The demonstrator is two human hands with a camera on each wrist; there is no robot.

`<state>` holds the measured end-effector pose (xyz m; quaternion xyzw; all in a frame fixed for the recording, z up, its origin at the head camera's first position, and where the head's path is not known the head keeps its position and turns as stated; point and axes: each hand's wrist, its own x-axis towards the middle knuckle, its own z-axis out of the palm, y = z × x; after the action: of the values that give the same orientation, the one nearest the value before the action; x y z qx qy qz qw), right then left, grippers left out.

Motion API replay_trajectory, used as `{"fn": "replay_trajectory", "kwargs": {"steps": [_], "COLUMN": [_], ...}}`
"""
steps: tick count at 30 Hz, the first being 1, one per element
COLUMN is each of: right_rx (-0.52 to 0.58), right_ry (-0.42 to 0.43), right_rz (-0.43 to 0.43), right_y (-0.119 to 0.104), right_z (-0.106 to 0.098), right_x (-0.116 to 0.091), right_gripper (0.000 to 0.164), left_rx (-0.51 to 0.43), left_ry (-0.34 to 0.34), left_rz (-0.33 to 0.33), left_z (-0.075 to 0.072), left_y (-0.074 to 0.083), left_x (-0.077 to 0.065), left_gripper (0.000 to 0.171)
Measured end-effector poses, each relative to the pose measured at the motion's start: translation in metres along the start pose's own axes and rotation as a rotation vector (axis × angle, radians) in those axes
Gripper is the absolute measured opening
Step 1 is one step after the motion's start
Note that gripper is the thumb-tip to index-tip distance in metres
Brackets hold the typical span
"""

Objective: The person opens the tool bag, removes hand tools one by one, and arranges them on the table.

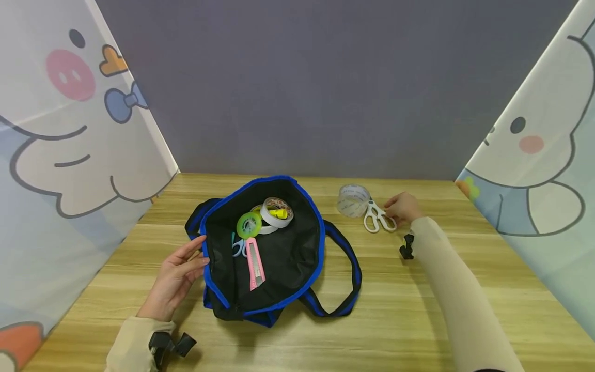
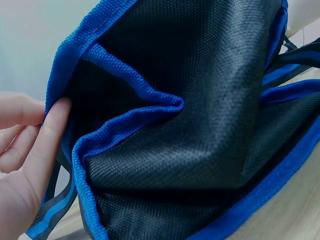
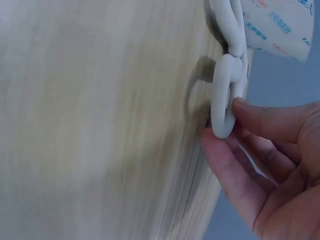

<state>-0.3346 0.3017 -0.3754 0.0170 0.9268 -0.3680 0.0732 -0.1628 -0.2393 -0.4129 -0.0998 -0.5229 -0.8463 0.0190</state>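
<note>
My left hand point(image 1: 175, 279) pinches the blue-trimmed rim of a black bag point(image 1: 297, 258), thumb on the inner side in the left wrist view. The bag's mouth gapes upward. In it lie a pink box cutter point(image 1: 254, 263), a green tape roll point(image 1: 249, 225), white tape rolls point(image 1: 277, 213), a yellow item point(image 1: 279, 213) and light-blue-handled scissors point(image 1: 239, 248). To the right, my right hand point(image 1: 403, 207) pinches one handle loop of white scissors point(image 1: 378, 217) between thumb and fingers. Their blades are hidden beside a clear tape roll point(image 1: 353, 200).
A blue-and-black strap point(image 1: 355, 274) loops out from the bag's right side onto the wooden table point(image 1: 390, 310). A grey panel point(image 1: 316, 93) stands along the back edge, with cartoon-printed sheets point(image 1: 534, 170) at both sides.
</note>
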Motion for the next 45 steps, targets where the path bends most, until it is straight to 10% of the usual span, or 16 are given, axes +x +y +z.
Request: {"fn": "replay_trajectory", "kwargs": {"steps": [13,30,45], "right_rx": [0.09,0.352,0.48], "right_ry": [0.075,0.072,-0.145], "right_rz": [0.034,-0.088,-0.264], "right_y": [-0.002,-0.096,-0.186], "right_z": [-0.002,-0.002,0.077], "right_x": [-0.003,-0.031,-0.044], "right_gripper": [0.041,0.041,0.034], "left_rx": [0.013,0.017,-0.003], "left_ry": [0.016,0.027,0.012], "left_rz": [-0.019,-0.016,0.003], "left_z": [0.003,0.001,0.002], "left_y": [0.0,0.0,-0.001], "left_x": [0.002,0.0,0.001], "left_gripper": [0.051,0.051,0.051]}}
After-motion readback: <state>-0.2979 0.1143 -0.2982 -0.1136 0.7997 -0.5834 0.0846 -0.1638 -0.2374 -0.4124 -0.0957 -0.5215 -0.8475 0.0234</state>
